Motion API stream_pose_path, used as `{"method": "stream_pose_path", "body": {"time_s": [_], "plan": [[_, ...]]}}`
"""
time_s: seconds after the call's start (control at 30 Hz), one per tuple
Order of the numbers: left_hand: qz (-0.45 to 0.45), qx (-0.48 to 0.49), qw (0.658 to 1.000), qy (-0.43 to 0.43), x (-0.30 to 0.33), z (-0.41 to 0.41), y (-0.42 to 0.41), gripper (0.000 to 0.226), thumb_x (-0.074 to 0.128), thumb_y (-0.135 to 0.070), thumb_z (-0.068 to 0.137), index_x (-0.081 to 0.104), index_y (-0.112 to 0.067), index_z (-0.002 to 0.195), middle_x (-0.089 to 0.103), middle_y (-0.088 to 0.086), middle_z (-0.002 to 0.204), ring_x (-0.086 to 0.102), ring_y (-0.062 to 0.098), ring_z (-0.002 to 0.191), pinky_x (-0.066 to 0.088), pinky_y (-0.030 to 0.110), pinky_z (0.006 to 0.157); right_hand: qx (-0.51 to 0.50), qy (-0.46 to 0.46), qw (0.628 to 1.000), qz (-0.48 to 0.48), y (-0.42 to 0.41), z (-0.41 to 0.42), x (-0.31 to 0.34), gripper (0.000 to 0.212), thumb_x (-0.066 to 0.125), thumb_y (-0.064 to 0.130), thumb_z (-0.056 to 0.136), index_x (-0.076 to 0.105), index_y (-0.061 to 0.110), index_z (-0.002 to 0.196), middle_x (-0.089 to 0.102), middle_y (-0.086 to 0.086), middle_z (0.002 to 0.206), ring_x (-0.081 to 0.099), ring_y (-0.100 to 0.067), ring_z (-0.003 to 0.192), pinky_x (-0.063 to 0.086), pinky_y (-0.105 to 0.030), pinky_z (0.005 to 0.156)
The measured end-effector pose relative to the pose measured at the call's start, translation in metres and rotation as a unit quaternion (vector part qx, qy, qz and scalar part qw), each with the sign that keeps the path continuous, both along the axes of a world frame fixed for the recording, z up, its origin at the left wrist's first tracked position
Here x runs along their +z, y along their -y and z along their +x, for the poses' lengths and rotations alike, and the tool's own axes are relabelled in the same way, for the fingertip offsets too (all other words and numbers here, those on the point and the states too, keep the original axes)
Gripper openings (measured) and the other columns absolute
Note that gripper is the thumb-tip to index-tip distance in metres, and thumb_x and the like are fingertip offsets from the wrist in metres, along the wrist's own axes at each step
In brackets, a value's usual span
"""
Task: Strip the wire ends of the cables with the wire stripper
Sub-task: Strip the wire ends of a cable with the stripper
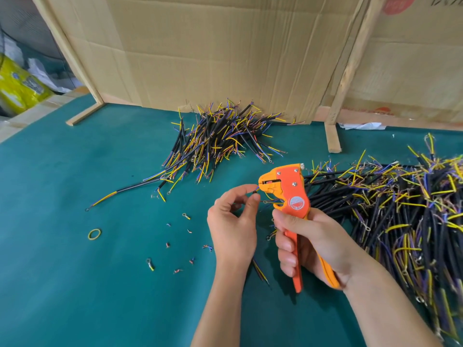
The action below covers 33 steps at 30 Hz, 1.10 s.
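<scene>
Left hand [231, 219] pinches the cable [255, 192] end right at the nose of the wire stripper [290, 194], right hand [308, 244] curled round its handles w/ nose part-open; if the wire sits crooked, prob nicked strands or a fingertip caught

A: Stripper [292, 196] orange, yellow nose, red round label. Mat [100, 284] teal.
B: Noted. Cables [220, 139] upper centre black-sheathed; yellow, blue cores. Band [94, 234] yellow. Cardboard [225, 51] tan.
</scene>
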<state>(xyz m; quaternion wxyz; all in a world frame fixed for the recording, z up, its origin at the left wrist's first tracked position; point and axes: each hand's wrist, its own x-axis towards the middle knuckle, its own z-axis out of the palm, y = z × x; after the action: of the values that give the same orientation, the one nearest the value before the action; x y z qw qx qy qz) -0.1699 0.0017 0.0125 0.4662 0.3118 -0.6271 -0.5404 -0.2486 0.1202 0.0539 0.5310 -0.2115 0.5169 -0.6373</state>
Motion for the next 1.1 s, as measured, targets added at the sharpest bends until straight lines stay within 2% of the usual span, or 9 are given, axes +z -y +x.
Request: {"method": "stream_pose_path", "body": {"time_s": [0.1,0.27,0.43,0.53,0.63,0.77,0.87,0.97,1.1], "plan": [[0.005,0.004,1.000,0.007,0.001,0.000,0.000,0.014,0.074,-0.015,0.089,0.077,-0.029,0.092,0.067,-0.013,0.072,0.059,0.010,0.065,0.049,0.026,0.071,0.000,0.002,1.000,-0.009,0.003,0.005,-0.001,0.031,0.076,0.030,0.081,0.052,0.013,0.070,0.039,-0.011,0.058,0.038,-0.023,0.041,0.040,-0.031,0.044],[0.010,0.001,1.000,0.003,0.002,0.002,0.001,0.014,0.070,-0.012,0.092,0.077,-0.024,0.091,0.073,-0.007,0.079,0.062,0.012,0.070,0.053,0.033,0.073,-0.003,-0.008,1.000,-0.021,0.008,0.012,-0.004,0.032,0.079,0.027,0.081,0.052,0.013,0.069,0.037,-0.011,0.058,0.036,-0.022,0.041,0.039,-0.031,0.043],[0.004,0.005,1.000,0.013,0.002,0.002,0.000,0.014,0.071,-0.011,0.091,0.077,-0.023,0.092,0.069,-0.005,0.076,0.057,0.015,0.067,0.051,0.034,0.071,0.000,0.043,0.998,-0.048,0.004,0.011,-0.006,0.030,0.085,0.025,0.078,0.060,0.010,0.087,0.046,-0.013,0.064,0.046,-0.026,0.049,0.045,-0.036,0.050],[-0.003,0.017,1.000,0.018,0.003,0.002,0.001,0.015,0.070,-0.010,0.091,0.077,-0.023,0.090,0.069,-0.001,0.075,0.059,0.019,0.067,0.053,0.037,0.072,0.037,0.068,0.995,-0.057,-0.004,0.007,-0.002,0.054,0.091,0.032,0.071,0.065,0.004,0.109,0.062,-0.030,0.085,0.061,-0.038,0.067,0.055,-0.050,0.065],[0.000,0.025,1.000,0.015,0.003,0.002,0.002,0.015,0.070,-0.010,0.090,0.077,-0.022,0.089,0.060,-0.002,0.068,0.049,0.017,0.061,0.047,0.035,0.066,-0.016,0.078,0.996,-0.045,-0.014,0.001,-0.001,0.082,0.096,0.028,0.060,0.059,0.002,0.128,0.064,-0.042,0.110,0.067,-0.044,0.077,0.058,-0.053,0.071],[0.005,0.025,1.000,0.007,0.004,0.001,0.002,0.019,0.070,-0.010,0.090,0.077,-0.027,0.087,0.051,-0.007,0.065,0.042,0.015,0.059,0.041,0.032,0.064,-0.071,0.111,0.988,-0.086,-0.024,-0.004,0.007,0.065,0.067,0.004,0.080,0.051,0.010,0.143,0.059,-0.043,0.125,0.069,-0.050,0.098,0.059,-0.054,0.084],[0.001,0.024,1.000,0.010,0.005,0.001,0.001,0.024,0.071,-0.011,0.090,0.076,-0.035,0.085,0.052,-0.010,0.064,0.044,0.014,0.060,0.042,0.032,0.065,-0.082,0.101,0.989,-0.069,-0.024,-0.001,0.011,0.052,0.059,0.013,0.087,0.060,0.018,0.140,0.063,-0.037,0.125,0.064,-0.056,0.112,0.057,-0.059,0.092],[-0.007,0.028,0.999,0.021,0.006,0.001,0.000,0.025,0.072,-0.012,0.090,0.076,-0.037,0.086,0.056,-0.010,0.066,0.050,0.017,0.065,0.048,0.037,0.069,-0.077,0.086,0.993,-0.040,-0.023,0.011,0.009,0.050,0.068,0.022,0.081,0.069,0.022,0.131,0.068,-0.033,0.115,0.068,-0.053,0.100,0.058,-0.061,0.086],[-0.011,0.026,0.999,0.025,0.005,0.002,-0.001,0.019,0.073,-0.013,0.089,0.079,-0.031,0.089,0.058,-0.010,0.067,0.054,0.019,0.072,0.049,0.036,0.073,-0.120,0.100,0.987,-0.044,-0.020,0.027,-0.005,0.052,0.072,0.023,0.077,0.068,0.015,0.129,0.065,-0.028,0.092,0.064,-0.040,0.071,0.058,-0.051,0.066]]}}
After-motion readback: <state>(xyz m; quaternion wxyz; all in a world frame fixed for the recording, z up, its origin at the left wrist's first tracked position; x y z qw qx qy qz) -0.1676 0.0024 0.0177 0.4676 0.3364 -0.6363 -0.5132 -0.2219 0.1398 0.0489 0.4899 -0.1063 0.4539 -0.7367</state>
